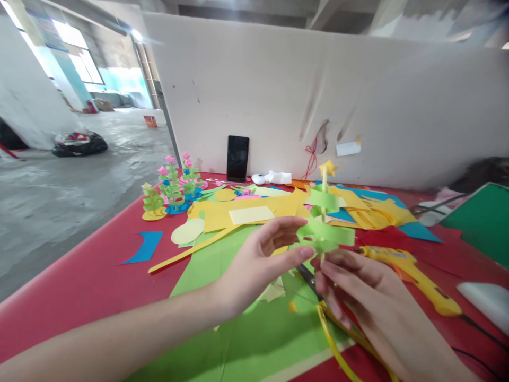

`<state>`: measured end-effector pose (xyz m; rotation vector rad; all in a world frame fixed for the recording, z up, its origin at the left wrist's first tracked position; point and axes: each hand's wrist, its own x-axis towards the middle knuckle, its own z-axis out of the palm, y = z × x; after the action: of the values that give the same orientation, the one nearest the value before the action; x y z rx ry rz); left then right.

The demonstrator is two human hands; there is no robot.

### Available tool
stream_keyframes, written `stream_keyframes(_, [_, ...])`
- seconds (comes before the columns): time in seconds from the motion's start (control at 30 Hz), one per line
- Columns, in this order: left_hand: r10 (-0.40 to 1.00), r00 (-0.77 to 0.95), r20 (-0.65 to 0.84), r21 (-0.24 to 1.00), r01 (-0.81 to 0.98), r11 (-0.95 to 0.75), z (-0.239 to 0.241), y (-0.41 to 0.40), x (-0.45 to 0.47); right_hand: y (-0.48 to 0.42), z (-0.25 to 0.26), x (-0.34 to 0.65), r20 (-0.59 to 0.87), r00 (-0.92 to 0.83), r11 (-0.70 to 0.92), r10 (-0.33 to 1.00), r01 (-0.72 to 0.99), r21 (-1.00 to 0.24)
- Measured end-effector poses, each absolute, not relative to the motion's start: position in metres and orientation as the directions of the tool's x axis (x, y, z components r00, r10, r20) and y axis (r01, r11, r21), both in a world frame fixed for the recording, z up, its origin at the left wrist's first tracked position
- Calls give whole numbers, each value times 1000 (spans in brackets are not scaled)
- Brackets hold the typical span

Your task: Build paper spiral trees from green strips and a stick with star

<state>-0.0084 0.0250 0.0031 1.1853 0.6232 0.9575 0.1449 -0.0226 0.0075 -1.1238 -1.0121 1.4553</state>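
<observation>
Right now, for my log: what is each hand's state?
Left hand: lightly pinching the paper tree's green spiral.
Right hand: closed on the tree's stick.

No legible text, label, brand or number anywhere. Orange box (pixel 150 121) on far floor: print too small to read. White tag (pixel 348 148) on wall: nothing readable. Black phone (pixel 237 157) against wall: screen dark. Yellow glue gun (pixel 413 276) on bench (pixel 87 286): dark marks, too blurred to read.

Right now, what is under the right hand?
Yellow-handled scissors lie partly on a green paper sheet; the right hand, holding the paper tree, covers their middle.
</observation>
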Motion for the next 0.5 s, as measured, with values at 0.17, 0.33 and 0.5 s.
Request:
stream_keyframes(0.17, [889,393,235,955,-265,-136,0,25,-9,-23,7,146,-177,-59,-186,982,-243,-952])
stream_keyframes(0.33, [873,339,350,931,-227,-285,1,28,-11,-24,8,147,-186,-78,-200,979,-275,-940])
stream_keyframes(0.5, [861,333,384,921,-196,-335,2,28,-12,-24,11,148,-231,-60,-238,971,-307,-922])
